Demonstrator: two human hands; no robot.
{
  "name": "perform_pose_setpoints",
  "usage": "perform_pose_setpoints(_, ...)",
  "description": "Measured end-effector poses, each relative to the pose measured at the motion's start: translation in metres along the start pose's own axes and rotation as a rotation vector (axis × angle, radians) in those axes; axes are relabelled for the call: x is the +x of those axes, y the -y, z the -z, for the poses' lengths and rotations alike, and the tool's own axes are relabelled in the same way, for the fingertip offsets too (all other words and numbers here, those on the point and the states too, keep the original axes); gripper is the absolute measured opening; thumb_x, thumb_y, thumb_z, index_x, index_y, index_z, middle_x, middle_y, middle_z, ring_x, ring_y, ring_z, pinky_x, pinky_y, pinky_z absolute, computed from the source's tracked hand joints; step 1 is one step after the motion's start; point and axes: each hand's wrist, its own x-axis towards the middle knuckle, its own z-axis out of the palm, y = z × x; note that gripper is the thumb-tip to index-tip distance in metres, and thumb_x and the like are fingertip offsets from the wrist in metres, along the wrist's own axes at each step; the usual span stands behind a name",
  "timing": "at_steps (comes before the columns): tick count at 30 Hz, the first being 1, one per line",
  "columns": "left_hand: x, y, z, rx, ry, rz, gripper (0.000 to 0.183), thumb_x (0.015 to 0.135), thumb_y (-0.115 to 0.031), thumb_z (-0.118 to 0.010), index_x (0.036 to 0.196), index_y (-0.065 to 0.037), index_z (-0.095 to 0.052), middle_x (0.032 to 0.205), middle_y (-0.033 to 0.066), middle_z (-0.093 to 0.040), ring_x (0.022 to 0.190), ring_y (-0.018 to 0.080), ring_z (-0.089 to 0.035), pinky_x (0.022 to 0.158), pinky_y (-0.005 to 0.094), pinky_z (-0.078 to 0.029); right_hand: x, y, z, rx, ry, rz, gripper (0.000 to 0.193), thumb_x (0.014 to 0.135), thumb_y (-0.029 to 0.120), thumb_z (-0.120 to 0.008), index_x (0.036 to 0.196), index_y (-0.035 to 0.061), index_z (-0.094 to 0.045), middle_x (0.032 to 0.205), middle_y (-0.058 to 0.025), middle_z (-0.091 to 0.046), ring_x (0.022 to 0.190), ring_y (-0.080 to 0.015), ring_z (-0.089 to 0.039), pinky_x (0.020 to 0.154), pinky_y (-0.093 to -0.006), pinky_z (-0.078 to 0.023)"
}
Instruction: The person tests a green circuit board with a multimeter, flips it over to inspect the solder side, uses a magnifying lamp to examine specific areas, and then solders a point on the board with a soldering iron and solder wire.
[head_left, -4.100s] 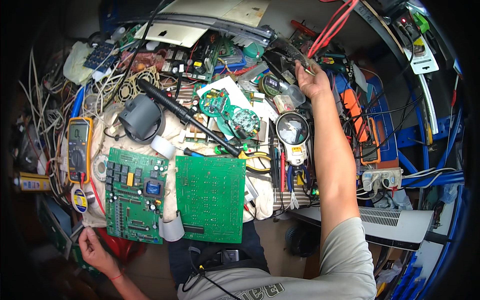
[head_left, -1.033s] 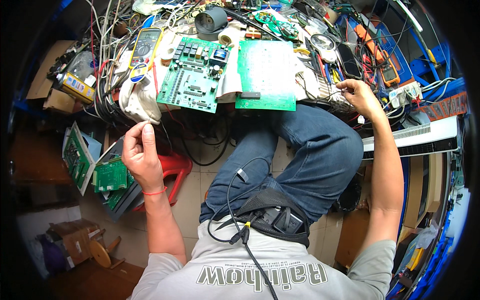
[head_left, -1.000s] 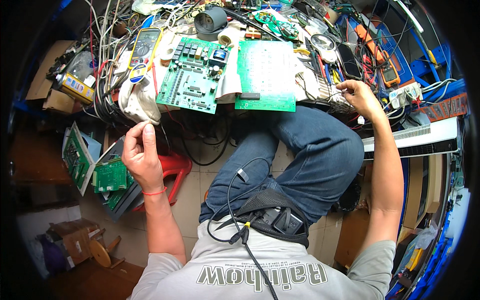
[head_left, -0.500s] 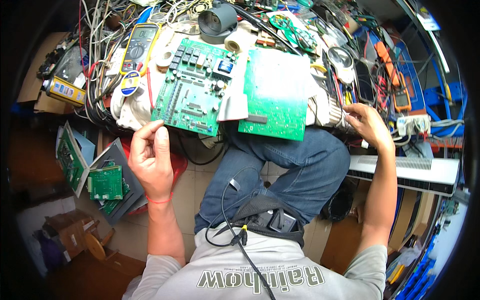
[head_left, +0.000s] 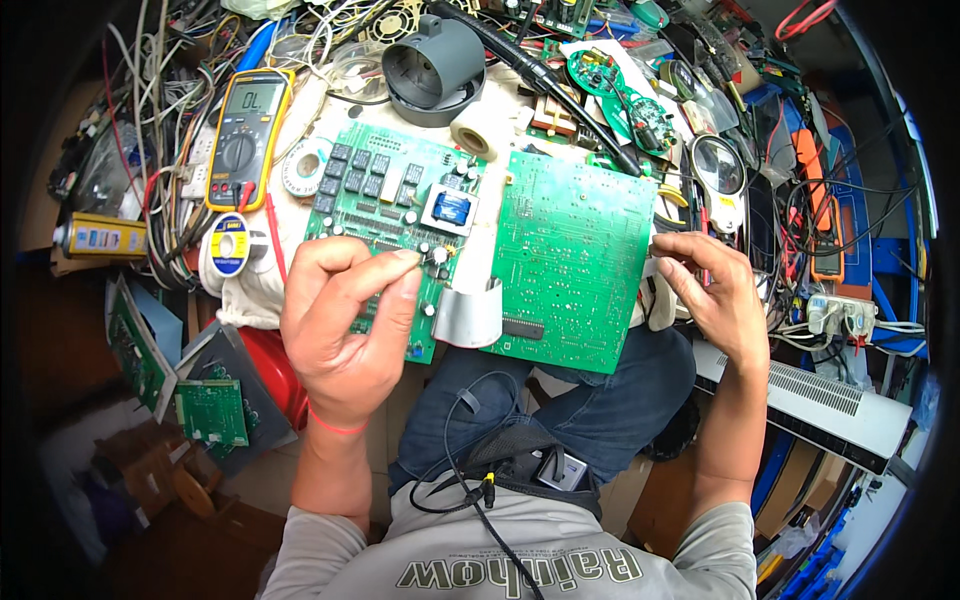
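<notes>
A green circuit board (head_left: 345, 215) with black relays, capacitors and a blue transformer (head_left: 450, 208) lies on the bench's near edge. My left hand (head_left: 350, 325) is over it, thumb and forefinger pinched beside the small capacitors (head_left: 437, 258); whatever they hold, if anything, is hidden. To the right, a second green board (head_left: 570, 260) shows its solder side, with a long black chip (head_left: 522, 328) near its lower edge. A grey flat cable (head_left: 468, 315) spans the two boards. My right hand (head_left: 715, 290) is by the second board's right edge, fingers curled in a pinch; I cannot make out what is between them.
Left of the boards are a yellow multimeter (head_left: 250, 140), a solder spool (head_left: 229, 245) and a red probe (head_left: 275, 240). Behind stand a grey cylindrical holder (head_left: 430, 75) and a tape roll (head_left: 472, 132). A magnifier (head_left: 718, 165) and tangled cables lie rightward.
My left hand has moved up and right, onto the left board. My right hand has come left and down to the right board's edge. The view has shifted, and both boards appear lower.
</notes>
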Motion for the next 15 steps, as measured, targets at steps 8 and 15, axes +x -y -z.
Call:
perform_pose_setpoints(8, 0.026, 0.013, -0.033, 0.143, 0.138, -0.075, 0.022, 0.081, 0.006, -0.081, 0.102, -0.001, -0.076, 0.088, 0.0088, -0.058, 0.073, 0.0221, -0.06, 0.062, 0.0349, -0.048, 0.02, -0.002, -0.016, -0.042, -0.145, 0.006, 0.021, 0.095, 0.005, -0.075, 0.116, 0.0006, -0.074, 0.105, -0.0117, -0.074, 0.084, -0.0214, -0.07, 0.07, -0.031, -0.054)
perform_pose_setpoints(15, 0.027, 0.017, -0.038, 0.2, 0.192, -0.085, 0.016, 0.079, 0.003, -0.081, 0.094, -0.001, -0.075, 0.083, 0.0085, -0.061, 0.073, 0.0265, -0.063, 0.062, 0.0383, -0.05, 0.022, 0.008, -0.025, -0.017, -0.173, 0.036, 0.021, 0.094, 0.004, -0.076, 0.114, 0.0017, -0.075, 0.106, -0.0103, -0.074, 0.086, -0.0188, -0.069, 0.072, -0.0295, -0.053)
